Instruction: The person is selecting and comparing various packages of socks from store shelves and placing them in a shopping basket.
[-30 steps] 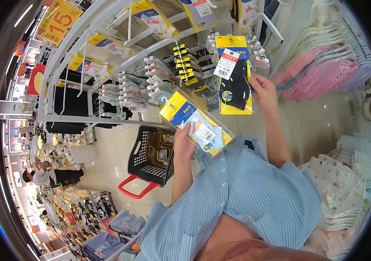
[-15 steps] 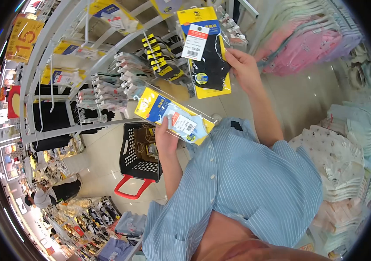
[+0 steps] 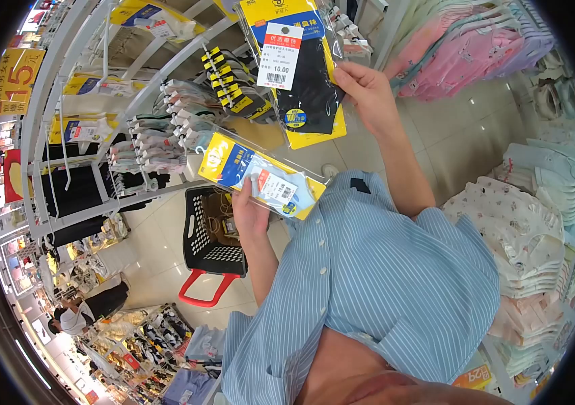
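My right hand (image 3: 367,96) pinches the right edge of a black sock pack (image 3: 311,81), a clear plastic bag with a yellow-and-blue card. A white and red price tag (image 3: 279,59) on it reads 10.00. Lower and to the left, my left hand (image 3: 252,210) grips a light blue sock pack (image 3: 301,192) by its lower edge, thumb on the front. This pack has the same yellow-and-blue card, a white hook at its left end and a similar tag. The two packs are held apart, in front of my striped shirt.
A metal rack (image 3: 119,209) on the left carries hanging socks (image 3: 233,84) and more yellow packs (image 3: 85,128). Below it stands a black shopping basket (image 3: 213,260) with a red handle. Baby clothes (image 3: 517,223) hang on the right. Another person (image 3: 92,310) is at the far lower left.
The black sock pack has come up and left, nearer to the camera, in my right hand. My left hand and the light blue pack have shifted slightly left.
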The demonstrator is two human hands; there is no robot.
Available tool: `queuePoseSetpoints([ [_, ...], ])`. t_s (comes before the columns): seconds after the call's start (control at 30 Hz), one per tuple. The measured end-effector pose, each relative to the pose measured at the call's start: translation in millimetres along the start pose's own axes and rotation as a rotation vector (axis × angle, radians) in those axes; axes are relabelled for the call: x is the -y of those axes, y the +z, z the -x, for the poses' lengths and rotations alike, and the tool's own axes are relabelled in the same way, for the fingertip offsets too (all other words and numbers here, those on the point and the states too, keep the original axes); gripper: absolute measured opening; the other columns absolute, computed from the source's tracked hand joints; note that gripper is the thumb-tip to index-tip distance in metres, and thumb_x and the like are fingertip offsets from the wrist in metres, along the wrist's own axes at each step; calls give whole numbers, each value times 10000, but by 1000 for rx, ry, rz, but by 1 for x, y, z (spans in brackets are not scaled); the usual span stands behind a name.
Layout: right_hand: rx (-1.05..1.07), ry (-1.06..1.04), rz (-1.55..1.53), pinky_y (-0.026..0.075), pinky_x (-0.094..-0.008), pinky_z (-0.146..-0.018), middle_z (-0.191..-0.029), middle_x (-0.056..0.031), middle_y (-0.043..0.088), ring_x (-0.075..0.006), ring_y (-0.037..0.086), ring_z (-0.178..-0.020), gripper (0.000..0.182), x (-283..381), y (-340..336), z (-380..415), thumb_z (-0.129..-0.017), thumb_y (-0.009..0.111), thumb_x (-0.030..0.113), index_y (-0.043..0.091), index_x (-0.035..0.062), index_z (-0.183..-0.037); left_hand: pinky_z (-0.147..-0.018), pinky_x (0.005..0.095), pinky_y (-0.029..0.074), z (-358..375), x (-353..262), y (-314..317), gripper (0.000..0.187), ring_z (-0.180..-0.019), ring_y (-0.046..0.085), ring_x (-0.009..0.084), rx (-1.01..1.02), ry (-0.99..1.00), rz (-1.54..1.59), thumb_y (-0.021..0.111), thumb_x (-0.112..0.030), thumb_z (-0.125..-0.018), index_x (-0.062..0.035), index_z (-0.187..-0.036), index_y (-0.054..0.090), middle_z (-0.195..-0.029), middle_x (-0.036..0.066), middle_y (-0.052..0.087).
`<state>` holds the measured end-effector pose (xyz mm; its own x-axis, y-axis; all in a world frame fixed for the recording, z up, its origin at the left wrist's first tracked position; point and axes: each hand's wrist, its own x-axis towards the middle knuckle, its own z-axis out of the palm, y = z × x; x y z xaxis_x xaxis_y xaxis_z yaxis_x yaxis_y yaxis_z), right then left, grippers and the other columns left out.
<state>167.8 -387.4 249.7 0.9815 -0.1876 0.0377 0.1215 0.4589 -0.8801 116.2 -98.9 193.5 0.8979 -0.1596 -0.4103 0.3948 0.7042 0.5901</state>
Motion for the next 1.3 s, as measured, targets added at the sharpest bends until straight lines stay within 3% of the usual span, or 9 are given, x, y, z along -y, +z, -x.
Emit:
queuePoseSetpoints([
  [0.47, -15, 20, 106, 442, -208, -705, -927, -26, 636, -59, 555, -795, 258, 1, 4, -2, -904, 551, 131, 598, -40, -1091, -930, 421, 439, -1, 3, -3, 312, -1085, 543, 253, 57, -6, -6, 505, -113, -913, -4, -1202, 465, -1186, 117, 548],
  [0.67, -39, -79, 164, 435, -205, -718, -927, -15, 635, -64, 549, -811, 237, -24, 16, -25, -902, 549, 122, 610, -52, -1051, -925, 414, 445, 1, 0, 0, 301, -1084, 545, 248, 45, 53, 36, 482, -106, -923, -7, -1206, 462, -1182, 113, 550],
  [0.87, 57, -257, 409, 420, -213, -694, -835, -12, 617, -58, 515, -765, 226, -25, 81, -87, -882, 568, 128, 594, -52, -1016, -902, 388, 465, 13, -11, -11, 294, -1031, 581, 229, -27, 106, 83, 479, -79, -914, -12, -1200, 468, -1137, 100, 581],
  [1.0, 105, -337, 467, 419, -206, -709, -857, -18, 623, -58, 530, -787, 259, -24, 124, -131, -899, 563, 160, 590, -57, -1038, -890, 389, 473, 24, -24, -20, 289, -1027, 582, 225, -70, 147, 88, 494, -81, -907, -6, -1186, 472, -1129, 97, 582],
  [1.13, 153, -386, 539, 419, -206, -697, -844, -26, 626, -57, 530, -768, 265, -40, 149, -179, -899, 560, 176, 593, -49, -1035, -945, 423, 425, 25, -38, -40, 325, -1080, 548, 246, -71, 181, 96, 490, -89, -905, -3, -1215, 443, -1192, 103, 546],
  [1.3, 82, -364, 523, 450, -259, -723, -858, -86, 657, -128, 587, -783, 265, -69, 150, -221, -871, 566, 192, 611, -29, -1010, -966, 427, 410, 12, -65, -48, 352, -1117, 524, 253, -20, 231, 111, 500, -99, -901, 3, -1232, 432, -1218, 111, 529],
])
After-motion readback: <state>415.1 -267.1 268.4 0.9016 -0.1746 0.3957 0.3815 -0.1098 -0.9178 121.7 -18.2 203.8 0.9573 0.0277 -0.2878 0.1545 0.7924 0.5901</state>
